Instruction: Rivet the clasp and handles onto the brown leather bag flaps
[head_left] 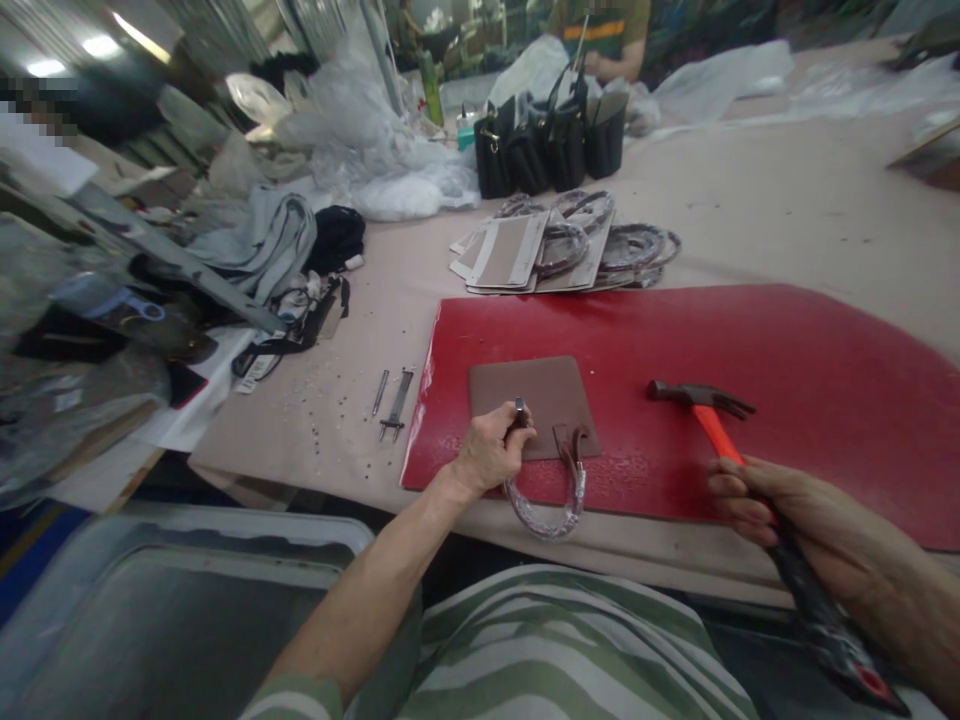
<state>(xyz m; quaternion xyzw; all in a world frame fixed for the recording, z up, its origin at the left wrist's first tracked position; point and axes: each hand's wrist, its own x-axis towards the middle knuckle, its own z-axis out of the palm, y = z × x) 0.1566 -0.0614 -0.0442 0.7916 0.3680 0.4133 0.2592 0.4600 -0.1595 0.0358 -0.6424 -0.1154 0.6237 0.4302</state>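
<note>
My left hand (491, 450) grips a small metal punch (519, 412), its lower end on or just above a brown leather panel (536, 395). The panel lies flat on a red board (750, 350). A brown leather tab (570, 447) sits at the panel's near edge, joined to a plastic-wrapped hoop handle (546, 505) that hangs over the board's front edge. My right hand (772, 505) is closed around the black grip of a claw hammer (701, 398) with an orange shaft. The steel head is held above the board, to the right of the panel.
Left of the board lie a metal tool (397, 405) and scattered small rivets (330, 425). Behind it are stacked leather panels and wrapped handles (562, 245), then black handbags (547, 140). Clothing and plastic sheeting lie further back; a co-worker (607, 35) stands beyond. A grey bin (172, 590) sits lower left.
</note>
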